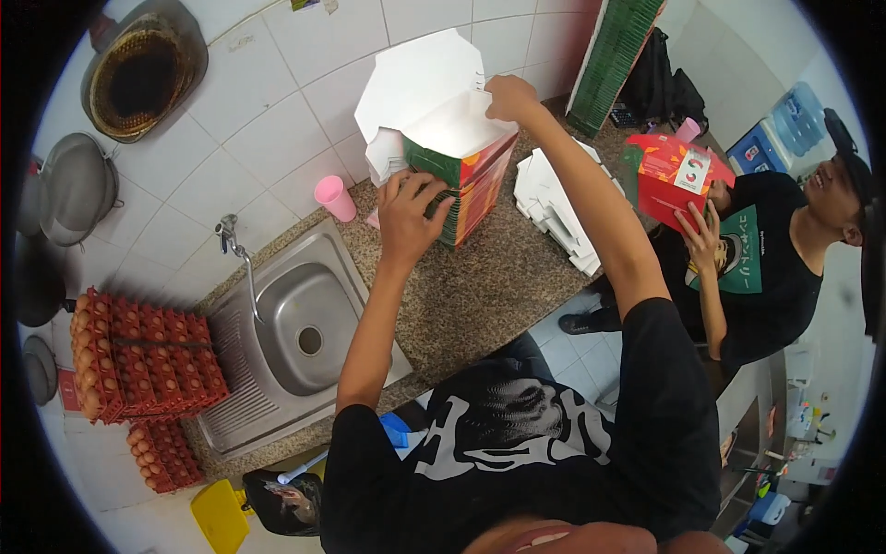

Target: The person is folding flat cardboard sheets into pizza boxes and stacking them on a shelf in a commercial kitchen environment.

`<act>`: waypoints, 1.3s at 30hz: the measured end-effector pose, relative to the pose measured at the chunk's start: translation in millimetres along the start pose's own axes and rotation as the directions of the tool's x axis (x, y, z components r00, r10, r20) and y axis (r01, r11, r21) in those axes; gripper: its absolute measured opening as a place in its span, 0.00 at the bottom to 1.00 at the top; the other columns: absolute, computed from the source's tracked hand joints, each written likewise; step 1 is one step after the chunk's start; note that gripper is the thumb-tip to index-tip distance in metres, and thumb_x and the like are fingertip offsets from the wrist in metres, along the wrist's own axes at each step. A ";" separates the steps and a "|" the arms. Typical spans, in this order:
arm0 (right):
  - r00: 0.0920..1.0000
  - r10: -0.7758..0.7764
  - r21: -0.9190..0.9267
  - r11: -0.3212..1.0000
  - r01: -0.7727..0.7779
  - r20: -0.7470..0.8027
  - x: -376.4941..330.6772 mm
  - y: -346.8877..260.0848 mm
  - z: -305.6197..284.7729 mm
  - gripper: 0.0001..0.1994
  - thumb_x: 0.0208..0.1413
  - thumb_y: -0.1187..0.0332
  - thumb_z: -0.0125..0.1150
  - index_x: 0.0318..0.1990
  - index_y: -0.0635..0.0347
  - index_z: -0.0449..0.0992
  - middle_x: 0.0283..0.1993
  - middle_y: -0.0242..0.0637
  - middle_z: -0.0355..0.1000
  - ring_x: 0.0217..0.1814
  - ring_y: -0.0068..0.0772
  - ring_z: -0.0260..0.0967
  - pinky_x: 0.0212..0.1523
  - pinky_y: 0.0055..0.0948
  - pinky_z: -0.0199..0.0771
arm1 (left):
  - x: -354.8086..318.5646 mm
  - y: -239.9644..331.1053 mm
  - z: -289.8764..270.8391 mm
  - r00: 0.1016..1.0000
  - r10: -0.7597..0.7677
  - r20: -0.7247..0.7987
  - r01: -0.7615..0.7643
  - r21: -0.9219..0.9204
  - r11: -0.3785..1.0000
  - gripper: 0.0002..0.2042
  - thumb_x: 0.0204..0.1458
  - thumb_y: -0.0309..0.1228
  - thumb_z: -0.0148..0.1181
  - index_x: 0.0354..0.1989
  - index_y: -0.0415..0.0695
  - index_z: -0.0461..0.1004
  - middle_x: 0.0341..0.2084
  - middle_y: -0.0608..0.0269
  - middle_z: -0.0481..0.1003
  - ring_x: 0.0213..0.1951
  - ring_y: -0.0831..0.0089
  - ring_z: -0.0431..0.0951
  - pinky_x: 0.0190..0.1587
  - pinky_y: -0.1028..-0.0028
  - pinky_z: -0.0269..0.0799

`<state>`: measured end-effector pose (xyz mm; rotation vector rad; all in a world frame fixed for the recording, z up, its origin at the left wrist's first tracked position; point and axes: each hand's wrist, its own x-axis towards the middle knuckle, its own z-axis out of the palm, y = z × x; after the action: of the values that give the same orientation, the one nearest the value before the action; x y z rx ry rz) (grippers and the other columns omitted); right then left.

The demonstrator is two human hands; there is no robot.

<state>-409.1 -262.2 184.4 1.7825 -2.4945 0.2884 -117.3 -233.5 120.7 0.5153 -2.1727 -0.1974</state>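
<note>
On the counter in front of me stands a tall stack of nested cardboard boxes (475,198), red and green outside. The top cardboard box (443,129) gapes wide, its white inside showing and a large white flap raised at the back. My left hand (409,217) is wrapped round the left side of the stack near its rim, fingers bent against it. At the far right corner of the top box, my right hand (510,99) grips the edge with curled fingers; its fingertips are partly hidden. Flattened white cardboard pieces (558,203) lie right of the stack, under my right forearm.
A steel sink (351,268) with a tap (242,249) is at left, beside stacked egg trays (152,355). A pink cup (334,198) stands by the wall. At right, a co-worker (775,240) holds a red box (669,185). Pans (148,78) hang on the wall.
</note>
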 end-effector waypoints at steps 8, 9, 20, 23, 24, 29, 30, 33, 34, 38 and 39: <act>0.999 0.016 -0.054 0.998 -0.014 0.028 -6.5 -19.8 -5.5 0.17 0.39 0.68 0.65 0.39 0.65 0.76 0.43 0.53 0.75 0.46 0.55 0.74 0.48 0.48 0.75 | 7.7 4.5 2.7 0.990 -0.058 -0.132 0.061 0.017 0.998 0.12 0.38 0.43 0.74 0.22 0.49 0.80 0.32 0.70 0.77 0.41 0.66 0.70 0.47 0.64 0.62; 1.000 0.010 -0.050 0.999 -0.010 0.005 -8.5 -20.9 -6.0 0.16 0.40 0.68 0.63 0.39 0.65 0.75 0.41 0.54 0.75 0.45 0.56 0.74 0.47 0.50 0.75 | 7.5 0.1 7.2 0.989 -0.077 -0.128 0.076 -0.014 0.997 0.12 0.38 0.44 0.74 0.20 0.51 0.79 0.32 0.72 0.77 0.42 0.66 0.70 0.47 0.64 0.61; 0.816 -0.569 0.581 0.700 0.414 0.104 -111.9 -53.7 -36.7 0.17 0.54 0.56 0.63 0.40 0.61 0.77 0.37 0.47 0.77 0.40 0.51 0.75 0.42 0.43 0.73 | 12.6 6.5 11.0 0.992 -0.112 -0.049 0.105 -0.134 0.985 0.09 0.36 0.35 0.70 0.17 0.50 0.73 0.28 0.69 0.62 0.44 0.66 0.64 0.49 0.62 0.50; 0.872 -0.483 0.361 0.802 0.476 -0.075 -133.4 -57.0 -20.7 0.11 0.56 0.63 0.61 0.34 0.63 0.78 0.27 0.45 0.76 0.30 0.51 0.74 0.33 0.41 0.73 | 13.3 14.4 26.9 0.983 -0.021 -0.185 0.005 -0.084 0.996 0.11 0.31 0.35 0.68 0.15 0.51 0.69 0.29 0.70 0.61 0.43 0.66 0.63 0.49 0.62 0.48; 0.868 -0.491 0.366 0.796 0.482 -0.076 -134.9 -58.0 -20.3 0.11 0.56 0.63 0.61 0.34 0.63 0.78 0.27 0.45 0.76 0.30 0.51 0.74 0.33 0.41 0.73 | 9.7 13.4 25.2 0.982 -0.025 -0.185 0.012 -0.075 0.997 0.11 0.31 0.35 0.68 0.15 0.51 0.69 0.29 0.70 0.61 0.43 0.66 0.63 0.49 0.62 0.48; 0.855 -0.513 0.260 0.838 0.479 0.080 -129.8 -56.1 -28.0 0.16 0.55 0.56 0.58 0.23 0.59 0.76 0.21 0.44 0.72 0.28 0.51 0.73 0.31 0.46 0.73 | 7.0 8.5 8.7 0.981 -0.072 -0.181 0.093 0.111 0.989 0.16 0.32 0.48 0.73 0.21 0.54 0.75 0.33 0.67 0.63 0.46 0.63 0.61 0.49 0.59 0.48; 0.856 -0.511 0.261 0.839 0.478 0.073 -127.9 -59.1 -30.7 0.16 0.55 0.56 0.58 0.23 0.59 0.76 0.21 0.44 0.72 0.28 0.51 0.73 0.31 0.46 0.73 | 5.6 2.3 9.1 0.982 -0.065 -0.179 0.086 0.114 0.990 0.16 0.32 0.48 0.73 0.21 0.54 0.75 0.33 0.67 0.63 0.46 0.63 0.61 0.49 0.59 0.48; 0.931 -0.365 0.138 0.923 0.358 0.027 -120.6 -91.3 -39.0 0.16 0.55 0.56 0.57 0.24 0.59 0.76 0.21 0.42 0.74 0.29 0.47 0.76 0.32 0.46 0.75 | -0.3 -10.2 14.1 0.976 -0.091 -0.198 0.115 0.113 0.987 0.22 0.31 0.55 0.74 0.30 0.55 0.78 0.33 0.66 0.63 0.47 0.62 0.61 0.49 0.57 0.48; 0.933 -0.360 0.137 0.925 0.354 0.019 -116.1 -98.2 -32.2 0.16 0.55 0.56 0.57 0.24 0.59 0.76 0.21 0.42 0.74 0.29 0.47 0.76 0.32 0.46 0.75 | 1.3 -6.4 17.9 0.979 -0.078 -0.187 0.107 0.148 0.983 0.25 0.30 0.56 0.74 0.33 0.54 0.78 0.34 0.66 0.63 0.47 0.61 0.60 0.49 0.56 0.48; 0.952 -0.284 0.092 0.951 0.294 -0.112 -98.0 -119.7 -14.1 0.13 0.53 0.61 0.59 0.36 0.63 0.74 0.28 0.48 0.76 0.31 0.49 0.77 0.31 0.43 0.76 | -1.1 -4.7 24.6 0.974 -0.089 -0.206 0.131 0.198 0.972 0.30 0.27 0.60 0.73 0.37 0.53 0.79 0.34 0.66 0.63 0.47 0.60 0.59 0.48 0.55 0.49; 0.950 -0.293 0.091 0.949 0.303 -0.105 -96.2 -118.9 -11.8 0.12 0.52 0.62 0.60 0.35 0.63 0.74 0.28 0.48 0.76 0.31 0.49 0.77 0.31 0.43 0.76 | -2.2 -7.3 25.3 0.975 -0.082 -0.205 0.123 0.197 0.973 0.30 0.27 0.60 0.73 0.37 0.53 0.79 0.34 0.66 0.63 0.47 0.60 0.59 0.48 0.55 0.49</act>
<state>-266.1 -207.6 194.5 2.1017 -2.1451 0.4765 -134.1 -240.3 101.3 0.7366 -1.9855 0.0264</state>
